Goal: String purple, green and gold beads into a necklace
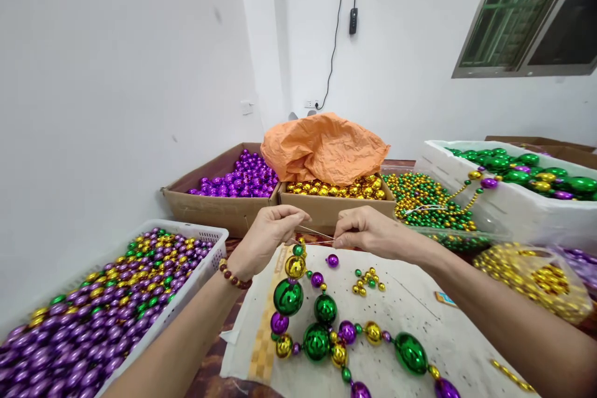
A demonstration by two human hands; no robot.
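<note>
My left hand (pixel 280 227) and right hand (pixel 361 230) pinch thread (pixel 317 232) between them, the bead garland (pixel 316 341) lying below on white cloth (pixel 359 310); a slackened pinch could let beads slide off

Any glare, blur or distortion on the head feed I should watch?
Head view: small bright highlights on the shiny green beads; head view: the window leans at upper right, probably wide-angle distortion; head view: the left hand and right hand look fairly sharp, but the thread between them is faint.
</note>
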